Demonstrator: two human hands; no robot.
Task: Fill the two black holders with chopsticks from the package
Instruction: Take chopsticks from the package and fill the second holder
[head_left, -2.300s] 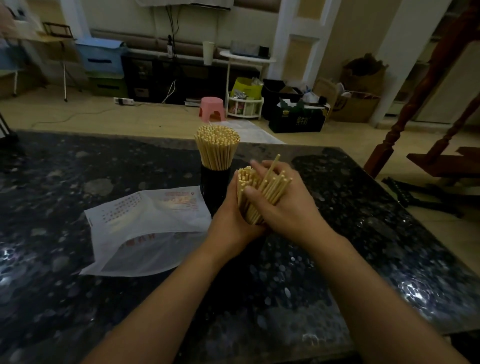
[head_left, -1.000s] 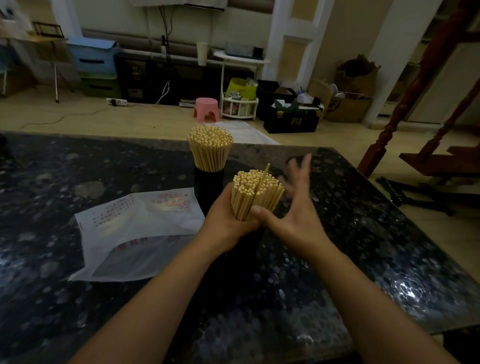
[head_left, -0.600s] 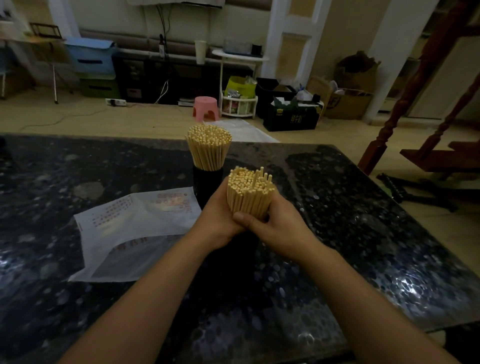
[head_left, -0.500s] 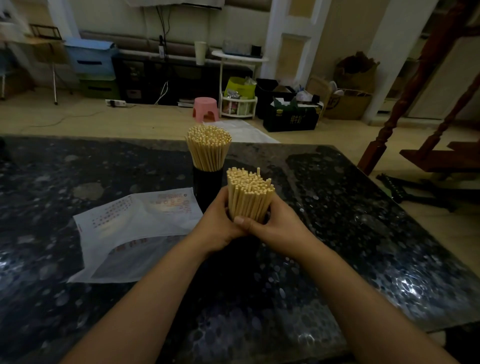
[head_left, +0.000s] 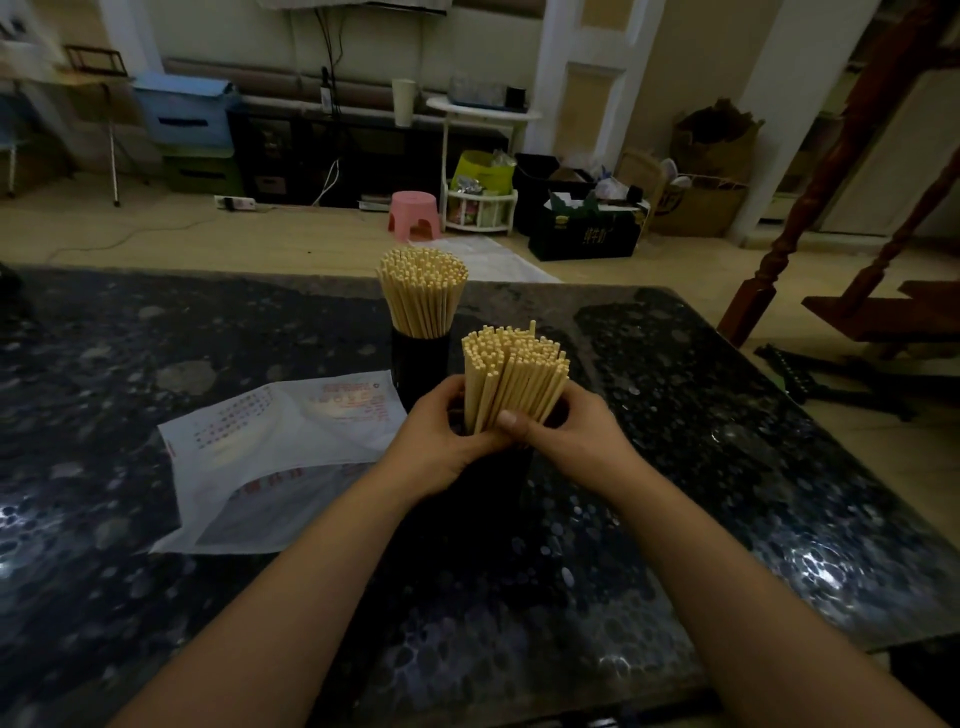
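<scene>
both hands wrap the near bundle of chopsticks (head_left: 511, 376): the left hand (head_left: 441, 441) curls round its left side, the right hand (head_left: 569, 441) pinches its right side with the thumb in front. the bundle stands upright in the near black holder (head_left: 498, 483), which is mostly hidden and hard to make out against the dark surface (head_left: 727, 467). just behind it, toward the far edge, the far black holder (head_left: 420, 364) is already packed with chopsticks (head_left: 422, 291). the package (head_left: 270, 457) lies flat to the left, apparently emptied. judging by this, only settling the last bundle remains.
</scene>
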